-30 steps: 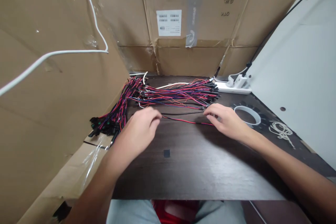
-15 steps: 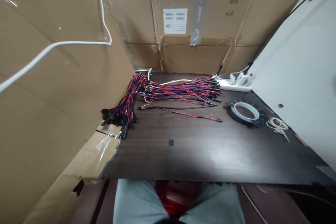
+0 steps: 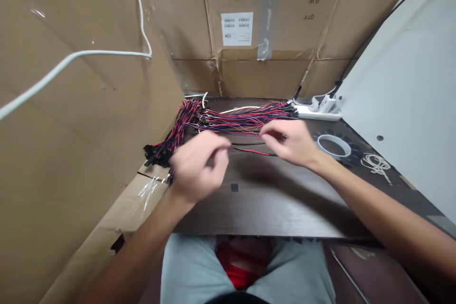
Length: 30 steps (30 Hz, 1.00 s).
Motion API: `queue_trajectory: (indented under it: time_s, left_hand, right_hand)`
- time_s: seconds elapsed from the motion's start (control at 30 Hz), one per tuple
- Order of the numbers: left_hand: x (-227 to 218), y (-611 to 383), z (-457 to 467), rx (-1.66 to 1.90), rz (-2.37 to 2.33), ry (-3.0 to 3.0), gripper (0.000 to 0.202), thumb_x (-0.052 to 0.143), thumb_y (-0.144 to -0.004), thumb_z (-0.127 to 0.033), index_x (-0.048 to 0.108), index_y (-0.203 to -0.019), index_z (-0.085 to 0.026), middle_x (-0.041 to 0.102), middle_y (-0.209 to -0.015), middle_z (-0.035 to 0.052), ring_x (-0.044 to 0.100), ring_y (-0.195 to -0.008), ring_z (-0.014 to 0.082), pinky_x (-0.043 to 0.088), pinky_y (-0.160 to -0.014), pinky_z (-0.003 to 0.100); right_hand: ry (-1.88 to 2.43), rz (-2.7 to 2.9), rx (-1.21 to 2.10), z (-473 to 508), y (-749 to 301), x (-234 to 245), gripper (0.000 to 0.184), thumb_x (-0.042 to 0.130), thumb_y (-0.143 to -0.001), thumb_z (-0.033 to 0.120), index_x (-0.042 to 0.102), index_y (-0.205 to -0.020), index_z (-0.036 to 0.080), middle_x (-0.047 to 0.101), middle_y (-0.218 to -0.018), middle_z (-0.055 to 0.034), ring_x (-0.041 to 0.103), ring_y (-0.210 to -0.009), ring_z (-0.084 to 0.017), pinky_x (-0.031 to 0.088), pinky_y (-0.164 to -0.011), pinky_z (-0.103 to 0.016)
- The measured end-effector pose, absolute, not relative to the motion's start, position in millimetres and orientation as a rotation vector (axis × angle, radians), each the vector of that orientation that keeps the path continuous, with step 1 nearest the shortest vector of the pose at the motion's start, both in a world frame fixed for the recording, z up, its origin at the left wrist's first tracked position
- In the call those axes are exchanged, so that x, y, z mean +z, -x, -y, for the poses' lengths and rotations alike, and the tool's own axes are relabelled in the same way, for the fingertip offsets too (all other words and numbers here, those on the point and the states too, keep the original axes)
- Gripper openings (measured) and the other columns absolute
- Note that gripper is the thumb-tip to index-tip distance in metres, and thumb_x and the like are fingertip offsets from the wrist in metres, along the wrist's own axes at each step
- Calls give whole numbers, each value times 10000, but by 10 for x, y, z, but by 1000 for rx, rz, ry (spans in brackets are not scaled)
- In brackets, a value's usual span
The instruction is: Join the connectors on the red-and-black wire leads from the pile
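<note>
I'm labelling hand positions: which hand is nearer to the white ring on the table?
Right. The right hand is just left of the white ring; the left hand is much farther left, beside the bundled wires.

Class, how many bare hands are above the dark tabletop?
2: the left hand, beside the slanting wire pile; the right hand, in front of the wire bundle at the back.

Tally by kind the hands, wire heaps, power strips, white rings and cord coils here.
Left hand and right hand: 2
Left wire heap and rear wire heap: 2
Power strip: 1
White ring: 1
Cord coil: 1
Total: 7
</note>
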<state>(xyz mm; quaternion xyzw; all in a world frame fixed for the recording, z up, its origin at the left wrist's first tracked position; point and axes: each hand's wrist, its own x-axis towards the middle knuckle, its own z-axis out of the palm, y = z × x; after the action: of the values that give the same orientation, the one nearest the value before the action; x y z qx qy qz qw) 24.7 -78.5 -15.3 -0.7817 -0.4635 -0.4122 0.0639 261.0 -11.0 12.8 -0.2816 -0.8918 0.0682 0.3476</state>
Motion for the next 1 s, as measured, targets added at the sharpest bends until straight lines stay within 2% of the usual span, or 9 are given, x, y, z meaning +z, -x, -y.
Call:
queue_trajectory:
  time_s: [0.07, 0.13, 0.2, 0.27, 0.4, 0.57, 0.83, 1.0]
  left_hand:
    - [-137, -270, 623, -1080, 1410, 2466, 141, 497, -885, -140, 627, -939, -149, 648, -901, 32, 586, -836, 124, 502, -790, 271]
    - [-173, -310, 437, -771, 1389, 2643, 164, 508, -874, -139, 631, -981, -155, 644, -947, 43, 569, -895, 154, 493, -814, 296]
    - [-233, -349, 283, -490, 1335, 2787, 172, 537, -873, -184, 631, -1015, -163, 623, -1010, 54, 536, -962, 187, 479, -850, 333]
    - [-284, -368, 189, -383, 1315, 2866, 145, 542, -877, -200, 641, -977, -167, 613, -1000, 50, 518, -959, 192, 467, -842, 339]
    - [-304, -318, 140, -444, 1412, 2909, 153, 492, -895, -162, 643, -868, -151, 624, -916, 44, 515, -908, 173, 442, -814, 315]
    - [-265, -220, 144, -530, 1611, 2902, 121, 511, -872, -127, 630, -864, -138, 640, -887, 39, 559, -845, 154, 440, -783, 293]
    - [-208, -331, 240, -792, 1738, 2975, 96, 587, -806, -88, 653, -760, -141, 643, -718, -10, 546, -632, 92, 404, -649, 222]
    - [-189, -371, 268, -818, 1780, 3018, 115, 583, -806, -78, 671, -766, -140, 646, -685, -19, 536, -593, 75, 383, -615, 201]
  right_hand:
    - [782, 2701, 280, -27, -2494, 2, 62, 590, -792, 169, 640, -826, 153, 638, -794, -49, 569, -699, -163, 408, -629, -263]
    - [859, 2868, 288, -101, -2426, -121, 89, 631, -770, 175, 619, -855, 152, 628, -903, -72, 572, -794, -189, 404, -668, -266]
    - [963, 2855, 301, -107, -2405, -217, 24, 566, -827, 146, 586, -838, 155, 618, -905, -69, 562, -800, -182, 391, -685, -266]
    - [1025, 2826, 279, -78, -2413, -284, 79, 498, -867, 121, 553, -818, 152, 609, -871, -72, 548, -788, -182, 377, -690, -273]
    - [1024, 2701, 376, -65, -2460, -360, 101, 439, -872, 96, 495, -817, 160, 577, -814, -62, 509, -742, -176, 361, -678, -277]
    - [975, 2479, 634, -121, -2488, -332, 88, 410, -860, 104, 461, -835, 171, 565, -746, -26, 486, -652, -141, 352, -610, -242]
    - [879, 2498, 711, -13, -2458, -247, 82, 502, -863, 202, 564, -884, 152, 583, -680, -13, 497, -575, -119, 361, -568, -227]
    - [835, 2535, 640, 1, -2439, -293, 157, 456, -876, 155, 605, -829, 138, 634, -715, -42, 538, -621, -126, 371, -607, -226]
